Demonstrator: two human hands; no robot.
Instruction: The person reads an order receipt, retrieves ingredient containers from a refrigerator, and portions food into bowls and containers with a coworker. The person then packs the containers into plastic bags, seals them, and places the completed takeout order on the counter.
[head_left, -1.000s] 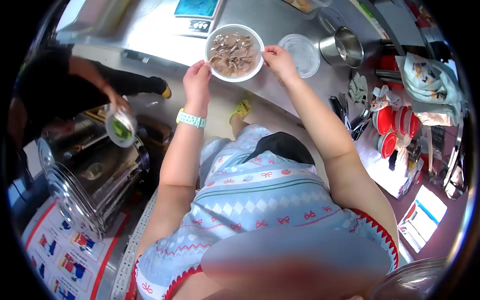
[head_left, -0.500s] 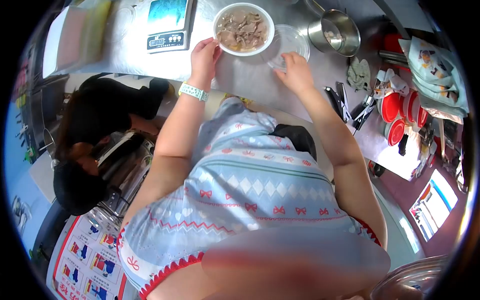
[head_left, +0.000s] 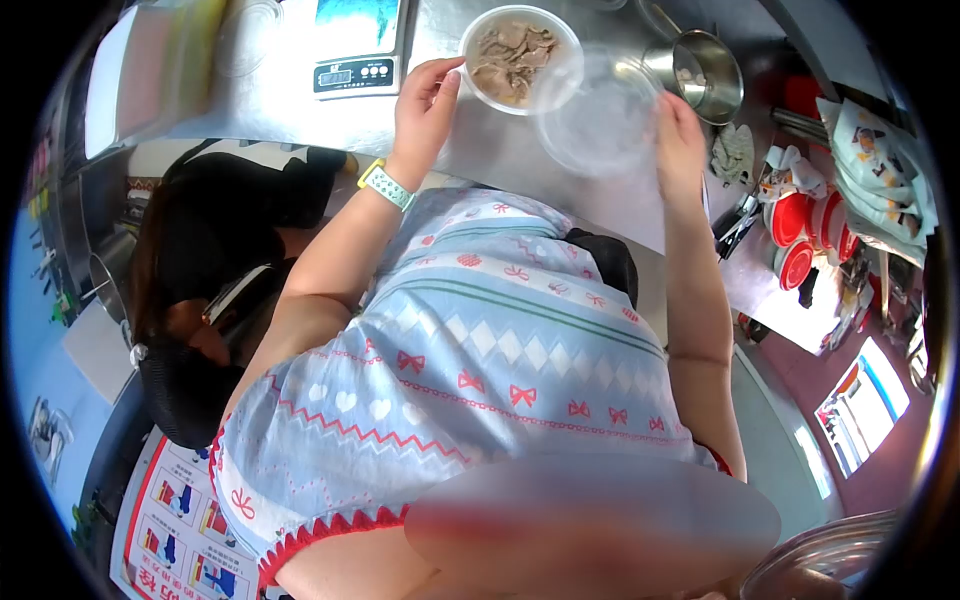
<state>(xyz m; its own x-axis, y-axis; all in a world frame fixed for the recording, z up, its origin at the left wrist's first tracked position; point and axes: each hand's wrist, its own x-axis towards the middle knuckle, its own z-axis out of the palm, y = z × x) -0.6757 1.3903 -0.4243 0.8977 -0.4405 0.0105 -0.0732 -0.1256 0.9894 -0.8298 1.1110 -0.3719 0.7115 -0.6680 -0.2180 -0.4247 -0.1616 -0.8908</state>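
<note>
Two hands work at one bowl of meat [head_left: 514, 62] on the counter [head_left: 450, 145] — the right hand [head_left: 680, 140] grasping one clear lid [head_left: 598, 125] partly over its rim, the left hand [head_left: 428, 105] at the opposite rim, grip unclear.

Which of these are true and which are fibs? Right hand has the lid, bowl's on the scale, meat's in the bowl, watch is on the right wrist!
The right hand holds the lid. True.
The bowl is on the scale. False: it is on the table, beside the scale.
Meat is in the bowl. True.
The watch is on the right wrist. False: it is on the left wrist.
</note>
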